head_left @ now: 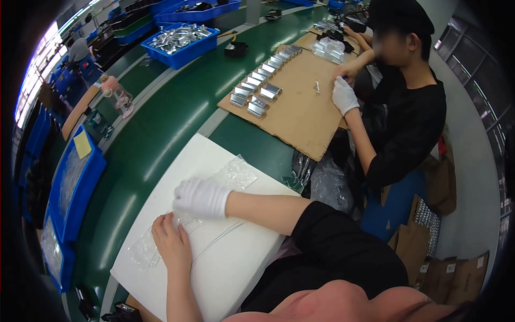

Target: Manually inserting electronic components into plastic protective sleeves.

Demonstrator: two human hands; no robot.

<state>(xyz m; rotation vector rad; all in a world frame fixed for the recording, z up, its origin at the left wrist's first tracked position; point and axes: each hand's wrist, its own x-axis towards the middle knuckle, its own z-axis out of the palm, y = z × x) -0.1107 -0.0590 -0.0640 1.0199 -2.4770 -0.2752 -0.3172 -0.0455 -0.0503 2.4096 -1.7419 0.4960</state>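
Observation:
My left hand [173, 244] is bare and lies on a clear plastic bag [140, 251], its fingers stretched forward and its thumb apart. Right beside its fingertips is my right hand [200, 198], in a white glove and slightly blurred. Its fingers are curled in, and whatever they may hold is hidden. Another piece of clear plastic [236, 173] lies just beyond the glove. Thin clear strips or folds [219, 240] run to the right of my left hand. All of this rests on a thick white foam board [241, 273].
Beyond the board, a cardboard sheet [300, 112] bears rows of shiny metal brackets [256, 80]. A co-worker [407, 107] works there with one gloved hand. Blue bins [80, 182] of clear bags and a pink-topped bottle [115, 95] stand left. A blue bin [179, 45] holds metal parts.

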